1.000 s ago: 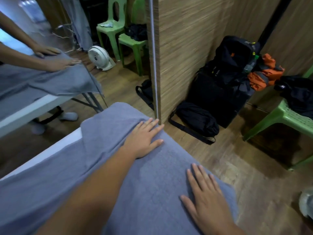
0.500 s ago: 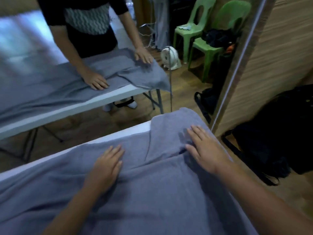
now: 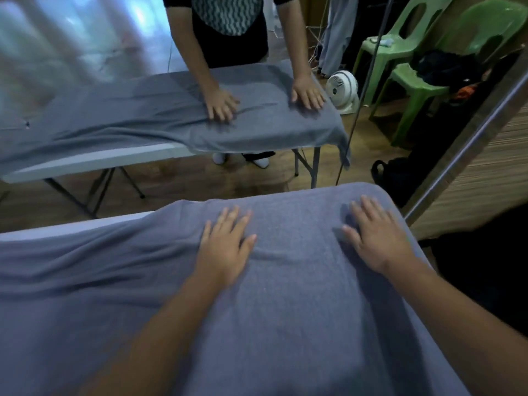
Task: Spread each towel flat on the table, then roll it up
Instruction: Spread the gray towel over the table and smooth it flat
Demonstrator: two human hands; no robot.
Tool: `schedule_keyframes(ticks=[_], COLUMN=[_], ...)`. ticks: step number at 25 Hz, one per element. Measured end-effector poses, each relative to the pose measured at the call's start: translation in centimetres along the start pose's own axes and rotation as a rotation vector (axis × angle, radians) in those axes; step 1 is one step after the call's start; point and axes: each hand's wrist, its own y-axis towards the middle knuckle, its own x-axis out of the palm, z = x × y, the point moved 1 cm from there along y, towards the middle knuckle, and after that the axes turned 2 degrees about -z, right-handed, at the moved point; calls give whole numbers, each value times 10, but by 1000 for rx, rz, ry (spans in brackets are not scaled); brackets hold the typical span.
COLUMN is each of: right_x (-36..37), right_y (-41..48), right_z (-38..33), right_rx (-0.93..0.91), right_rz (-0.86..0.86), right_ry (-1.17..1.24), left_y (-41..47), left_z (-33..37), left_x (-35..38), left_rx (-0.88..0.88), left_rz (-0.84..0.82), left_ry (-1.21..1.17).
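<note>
Grey terry towel [image 3: 285, 310] is draped over the desk [image 3: 71, 225], creased at left. Left hand [image 3: 225, 250] and right hand [image 3: 377, 241] are pressed flat on it, fingers splayed, nothing gripped — smoothing is best worked outward toward the leftward folds before any rolling is begun.

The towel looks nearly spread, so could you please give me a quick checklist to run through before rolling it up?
1. Both hands free to start the roll: ok. The left hand and right hand lie open, palms down on the towel.
2. Towel flat between the hands: not ok, a low ridge runs there.
3. Left part smooth: not ok, long folds remain.
4. Right end lying on the table: ok, it drapes over the corner.
5. Far edge straight along the table: not ok, it runs slanted.
6. Near edge aligned: cannot tell, out of view.
</note>
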Motion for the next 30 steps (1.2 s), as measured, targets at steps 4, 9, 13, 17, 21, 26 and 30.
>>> schedule_keyframes(ticks=[4,9,13,17,21,26,30], right_x=[27,41,44,92,27,37,74], right_y=[-149,-207,-197,-176,-137,-53,-27], right_z=[-52,-17,-28,-5,-191,-416,-478], right_rx=[-181,5,101,290,146,-81,-81], right_rz=[-69,-29,3,42,81,15,-39], right_ry=[119,80,11,57,59,86,27], left_y=[-173,-322,-346,-340,-275,-171,-146], left_z=[-46,-179,-185,-227,-358,-494,-542], left_x=[-18,-52,-55,-89,-140,-170,-162], left_rx=[-47,-415,-317,-168,-190,-208,-209], left_rz=[59,-35,-39,63,155,15,-160], left_ry=[0,169,72,-49,-110,-13,141])
